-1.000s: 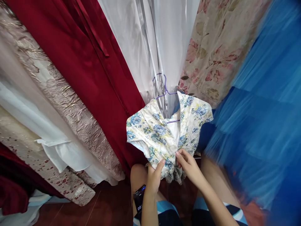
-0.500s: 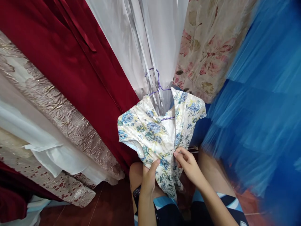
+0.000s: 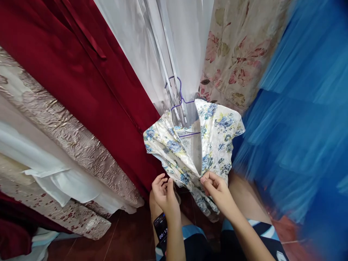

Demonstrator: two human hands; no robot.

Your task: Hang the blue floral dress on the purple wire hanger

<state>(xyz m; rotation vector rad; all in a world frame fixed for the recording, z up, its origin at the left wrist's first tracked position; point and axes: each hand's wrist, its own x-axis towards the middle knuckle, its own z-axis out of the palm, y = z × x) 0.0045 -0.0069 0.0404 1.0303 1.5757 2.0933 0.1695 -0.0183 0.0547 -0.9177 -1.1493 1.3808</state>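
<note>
A white dress [image 3: 221, 137] with blue and yellow flowers hangs on a purple wire hanger [image 3: 181, 95], its V-shaped opening spread. At the bottom point of that opening, my right hand [image 3: 216, 186] pinches the edge with thumb and forefinger. Whether a small zipper pull sits between those fingertips is too small to tell. To the left of the dress, my left hand [image 3: 164, 194] is raised with its fingers apart and slightly curled. It holds nothing, and its thumb is close to the side of the dress.
Long garments surround me: a dark red one [image 3: 108, 105] and pink textured cloth [image 3: 70, 119] at left, blue tulle [image 3: 296, 119] at right. Pale floral fabric [image 3: 239, 58] and white cloth [image 3: 190, 43] with metal bars [image 3: 165, 65] are behind. A phone [image 3: 161, 230] lies on my thigh.
My left hand has let go of the dress and moved left, its fingers opening. The dress has swung slightly right and its opening spreads wider. My right hand keeps its pinch at about the same spot.
</note>
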